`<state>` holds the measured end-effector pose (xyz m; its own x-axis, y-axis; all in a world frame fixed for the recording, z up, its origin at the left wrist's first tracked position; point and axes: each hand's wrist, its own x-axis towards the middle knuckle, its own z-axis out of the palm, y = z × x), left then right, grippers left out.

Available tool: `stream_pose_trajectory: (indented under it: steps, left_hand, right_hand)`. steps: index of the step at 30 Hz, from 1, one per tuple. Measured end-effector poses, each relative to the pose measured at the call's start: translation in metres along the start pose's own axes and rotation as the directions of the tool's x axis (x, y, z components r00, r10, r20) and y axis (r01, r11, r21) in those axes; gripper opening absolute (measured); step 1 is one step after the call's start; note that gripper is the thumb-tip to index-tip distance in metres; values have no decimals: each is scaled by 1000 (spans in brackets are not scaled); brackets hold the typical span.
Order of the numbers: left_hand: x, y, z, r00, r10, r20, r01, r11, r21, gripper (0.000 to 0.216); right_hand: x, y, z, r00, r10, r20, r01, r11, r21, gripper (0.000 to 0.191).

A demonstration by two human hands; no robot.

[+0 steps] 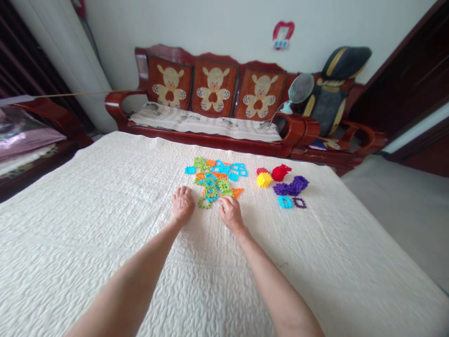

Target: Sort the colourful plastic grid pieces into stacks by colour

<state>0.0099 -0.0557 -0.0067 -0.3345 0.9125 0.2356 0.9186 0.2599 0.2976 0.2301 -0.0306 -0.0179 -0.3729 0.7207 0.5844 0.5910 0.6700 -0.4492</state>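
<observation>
A loose pile of toothed plastic building tiles lies in the middle of the quilted cover: a blue tile (pixel 190 170), a green tile (pixel 225 188), an orange triangle (pixel 238 192) and several more, overlapping. My left hand (pixel 183 205) rests palm down on the cover at the pile's left, fingers extended, nothing seen in it. A green frame tile (pixel 204 202) lies between my hands at the near edge. My right hand (pixel 230 213) is at the near right of the pile, fingers curled in beside the green tile; whatever they hold is hidden.
To the right are sorted stacks: yellow pieces (pixel 264 179), red pieces (pixel 281 172) and purple pieces (pixel 292 186). A blue frame tile (pixel 285 202) and a purple frame tile (pixel 299 202) lie before them. Beyond the quilted cover (pixel 115 196) stand a wooden sofa (pixel 196 132) and a fan (pixel 301 88).
</observation>
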Motion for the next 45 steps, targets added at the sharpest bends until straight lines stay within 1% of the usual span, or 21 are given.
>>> stream_pose_trajectory:
  steps: [2, 5, 10, 13, 16, 19, 23, 25, 29, 31, 34, 38, 41, 45]
  left_hand:
    - [0, 1, 0, 1000, -3, 0, 3, 1000, 2, 39]
    - [0, 1, 0, 1000, -4, -7, 4, 1000, 4, 39]
    - [0, 0, 3, 1000, -2, -13, 2, 1000, 4, 39]
    - [0, 0, 3, 1000, -3, -13, 3, 1000, 6, 40]
    - [1, 1, 2, 1000, -6, -6, 6, 1000, 3, 39]
    - [1, 1, 1, 1000, -7, 4, 7, 1000, -9, 38]
    - [0, 0, 0, 1000, 9, -3, -9, 1000, -16, 37]
    - [-1, 0, 0, 1000, 13, -12, -14, 1000, -14, 36]
    - [-1, 0, 0, 1000, 22, -17, -22, 1000, -16, 37]
    - [-1, 0, 0, 1000, 24, -14, -24, 1000, -6, 37]
    - [-2, 0, -1, 1000, 21, -10, -21, 1000, 8, 36]
    - [-2, 1, -3, 1000, 24, -18, -24, 1000, 2, 36]
    - [-3, 2, -4, 1000, 18, -9, -18, 1000, -7, 37]
    - [-2, 2, -5, 1000, 5, 1, -5, 1000, -18, 38]
  right_hand:
    - [11, -10, 12, 999, 25, 48, -25, 1000, -10, 30]
    - [21, -10, 21, 996, 45, 81, -43, 999, -28, 32]
    - [27, -4, 30, 996, 33, 78, -31, 999, -22, 33]
    - [27, -3, 35, 997, 36, 71, -36, 999, -8, 28]
    - [26, -4, 35, 999, 23, 36, -24, 1000, 16, 24]
    - [23, -2, 29, 1000, 22, -21, -21, 998, 53, 26]
    - [14, 11, 7, 991, 119, -60, -116, 992, 59, 31]
    - [10, 22, -6, 986, 167, -29, -166, 986, 26, 34]
    - [8, 42, -27, 970, 224, 91, -219, 974, -63, 36]
    - [11, 47, -31, 962, 240, 134, -234, 970, -57, 38]
    - [16, 53, -32, 949, 267, 170, -275, 961, 26, 40]
    - [16, 59, -32, 930, 305, 203, -329, 940, 93, 35]
    - [13, 64, -34, 927, 317, 199, -341, 935, 98, 33]
    - [5, 65, -41, 925, 346, 161, -364, 926, 102, 39]
